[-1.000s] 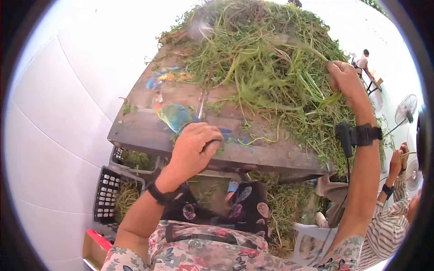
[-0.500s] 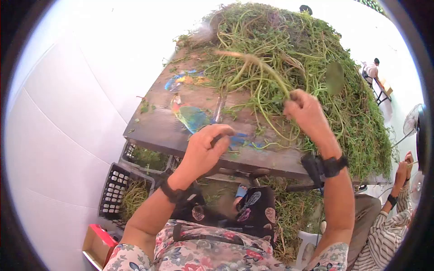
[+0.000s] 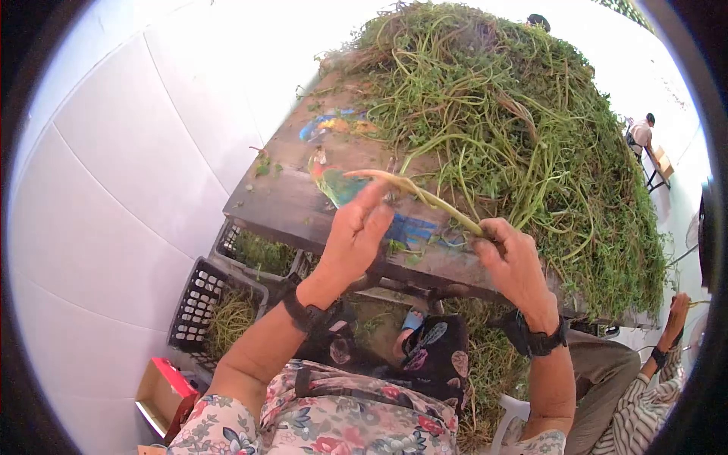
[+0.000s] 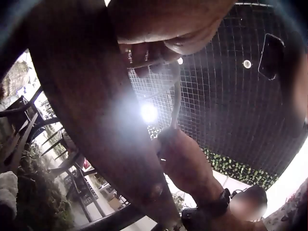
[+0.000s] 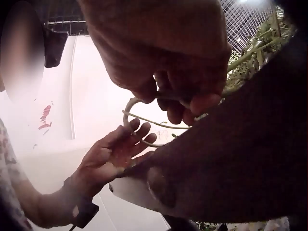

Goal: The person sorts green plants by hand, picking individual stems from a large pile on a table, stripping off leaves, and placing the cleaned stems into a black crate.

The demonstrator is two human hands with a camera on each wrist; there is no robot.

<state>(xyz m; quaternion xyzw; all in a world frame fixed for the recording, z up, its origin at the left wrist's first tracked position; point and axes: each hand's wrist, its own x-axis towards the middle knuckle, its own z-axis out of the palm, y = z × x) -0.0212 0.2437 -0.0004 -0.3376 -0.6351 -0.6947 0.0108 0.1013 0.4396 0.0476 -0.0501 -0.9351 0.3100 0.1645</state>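
A thick green stem (image 3: 440, 203) with a paler end spans the space between both hands above the table's near edge. My right hand (image 3: 516, 262) pinches its right end between thumb and fingers. At the other end, my left hand (image 3: 353, 239) has its fingers extended at the stem; contact is unclear. In the right wrist view the left hand (image 5: 113, 156) shows loosely spread fingers beside the curved stem (image 5: 129, 113), below the right hand (image 5: 163, 53). The left wrist view shows the stem (image 4: 176, 101) running from the right hand (image 4: 185, 159) up to the left fingers.
A large heap of green vines (image 3: 485, 106) covers much of the painted wooden table (image 3: 273, 199). Black crates (image 3: 199, 303) holding greens and a red-edged box (image 3: 163, 390) stand at lower left. Another person's hand (image 3: 673, 322) is at right; someone else stands farther back.
My right hand has come from the heap's right side down and left to the table's near edge, bringing the stem. The left hand's fingers have extended toward the stem. The head view has shifted.
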